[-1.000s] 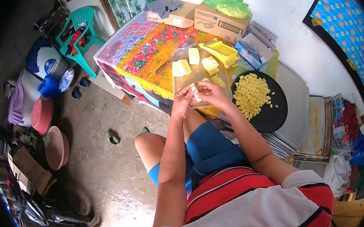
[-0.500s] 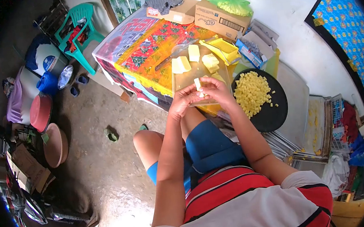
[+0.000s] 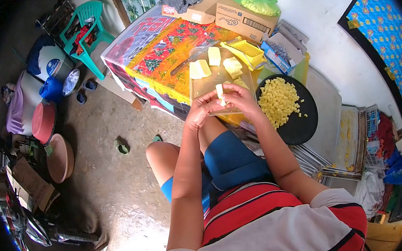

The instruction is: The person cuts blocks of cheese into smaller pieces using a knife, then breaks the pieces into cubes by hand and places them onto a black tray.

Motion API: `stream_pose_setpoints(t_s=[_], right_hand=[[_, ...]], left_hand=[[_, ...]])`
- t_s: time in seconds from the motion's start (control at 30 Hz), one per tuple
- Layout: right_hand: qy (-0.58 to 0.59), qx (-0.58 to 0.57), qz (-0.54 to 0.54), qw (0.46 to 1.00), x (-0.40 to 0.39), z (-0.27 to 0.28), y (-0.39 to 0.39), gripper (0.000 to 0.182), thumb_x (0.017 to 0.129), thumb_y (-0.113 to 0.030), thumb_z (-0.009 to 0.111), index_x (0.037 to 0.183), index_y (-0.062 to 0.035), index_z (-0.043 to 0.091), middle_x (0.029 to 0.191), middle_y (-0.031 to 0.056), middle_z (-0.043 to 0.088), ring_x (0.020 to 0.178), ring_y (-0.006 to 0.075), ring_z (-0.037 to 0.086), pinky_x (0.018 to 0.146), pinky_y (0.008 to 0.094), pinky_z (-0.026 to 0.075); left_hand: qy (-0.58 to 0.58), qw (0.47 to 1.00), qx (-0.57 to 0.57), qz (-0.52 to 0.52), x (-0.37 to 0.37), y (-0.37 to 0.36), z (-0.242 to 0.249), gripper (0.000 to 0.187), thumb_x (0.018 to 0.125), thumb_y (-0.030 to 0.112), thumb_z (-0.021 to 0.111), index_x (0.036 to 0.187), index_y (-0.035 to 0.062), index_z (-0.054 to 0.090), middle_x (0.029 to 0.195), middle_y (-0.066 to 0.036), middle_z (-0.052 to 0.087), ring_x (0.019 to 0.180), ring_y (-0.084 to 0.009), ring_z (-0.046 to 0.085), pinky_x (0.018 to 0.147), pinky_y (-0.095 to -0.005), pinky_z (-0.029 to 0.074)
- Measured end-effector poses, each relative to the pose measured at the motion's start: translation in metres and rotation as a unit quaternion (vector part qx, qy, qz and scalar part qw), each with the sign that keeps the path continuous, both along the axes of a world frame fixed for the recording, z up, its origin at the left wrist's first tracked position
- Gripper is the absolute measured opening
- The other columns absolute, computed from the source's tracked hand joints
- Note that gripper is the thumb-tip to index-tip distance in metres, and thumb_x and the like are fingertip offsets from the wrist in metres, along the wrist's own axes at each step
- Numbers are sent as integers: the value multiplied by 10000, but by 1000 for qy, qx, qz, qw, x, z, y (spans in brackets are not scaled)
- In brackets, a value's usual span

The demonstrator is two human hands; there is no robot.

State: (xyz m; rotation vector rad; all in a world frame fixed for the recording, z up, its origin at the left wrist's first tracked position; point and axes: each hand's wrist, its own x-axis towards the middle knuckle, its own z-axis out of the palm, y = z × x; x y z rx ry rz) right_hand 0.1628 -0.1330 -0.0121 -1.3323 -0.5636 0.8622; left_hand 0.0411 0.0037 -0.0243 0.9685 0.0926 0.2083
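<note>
My left hand and my right hand meet over the near edge of a clear cutting board. Between their fingertips is a small pale yellow piece, and both hands are closed on it. Farther back on the board lie larger pale yellow blocks, one of them near the far edge. A long knife rests at the board's left side. To the right, many small yellow cubes fill much of a round black tray.
The board lies on a table with a patterned cloth. Behind it are a yellow slotted container, a cardboard box and a green bag. Metal trays stand at the right, a green chair at the back left.
The pale piece stands slightly more upright between my fingers. Both hands stay in nearly the same place, and the view has shifted very slightly.
</note>
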Motion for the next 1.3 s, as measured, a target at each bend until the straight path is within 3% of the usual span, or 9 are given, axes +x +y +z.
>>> stream_pose_setpoints(t_s=[0.1, 0.4, 0.6, 0.9, 1.0, 1.2, 1.3], right_hand=[[11, 30, 23, 999, -2, 6, -1, 442, 848, -86, 676, 1255, -9, 521, 1052, 64, 641, 905, 117, 627, 746, 248, 526], [-47, 1, 52, 998, 0, 8, -4, 459, 837, -51, 673, 1267, -10, 517, 1068, 66, 635, 931, 127, 621, 814, 273, 516], [-43, 7, 45, 998, -1, 8, -4, 432, 838, -75, 687, 1239, -16, 537, 998, 40, 644, 865, 95, 610, 711, 235, 498], [-94, -4, 29, 995, 3, 2, -2, 420, 845, -78, 671, 1228, 7, 521, 1000, 82, 646, 843, 120, 629, 685, 244, 517], [-39, -1, 18, 999, -1, 8, -2, 415, 846, -75, 672, 1229, -5, 530, 966, 66, 656, 835, 97, 624, 692, 232, 502], [-52, 17, 5, 998, 3, -3, 0, 411, 842, -73, 665, 1223, 4, 530, 974, 114, 653, 801, 118, 634, 676, 244, 518], [-75, -3, 0, 997, 1, 2, -1, 404, 842, -77, 667, 1217, -1, 537, 934, 79, 649, 787, 106, 621, 677, 241, 511]], left_hand=[[-1, 1000, -7, 6, 1, -1, 1, 437, 853, 16, 626, 1267, -55, 507, 1117, -135, 633, 954, -235, 659, 865, -320, 531], [15, 999, -31, 21, 5, 0, -7, 371, 885, 69, 609, 1224, -64, 538, 1068, -135, 651, 889, -206, 665, 834, -323, 541], [25, 999, -7, 23, 5, 0, -13, 338, 884, 100, 629, 1178, -60, 577, 1023, -123, 666, 874, -197, 668, 817, -312, 545], [34, 999, 32, 18, 2, 0, -7, 329, 880, 124, 645, 1153, -55, 603, 987, -118, 679, 852, -189, 666, 806, -306, 538], [38, 998, 35, 21, 3, 0, -9, 330, 879, 122, 644, 1153, -57, 604, 982, -125, 681, 840, -186, 664, 803, -308, 539], [50, 998, 9, 24, 2, 1, -9, 279, 883, 139, 643, 1078, -59, 627, 913, -123, 685, 791, -184, 662, 771, -310, 546], [45, 999, -18, 17, 6, 2, -9, 241, 900, 160, 623, 1044, -33, 630, 867, -109, 681, 729, -166, 661, 721, -292, 551]])
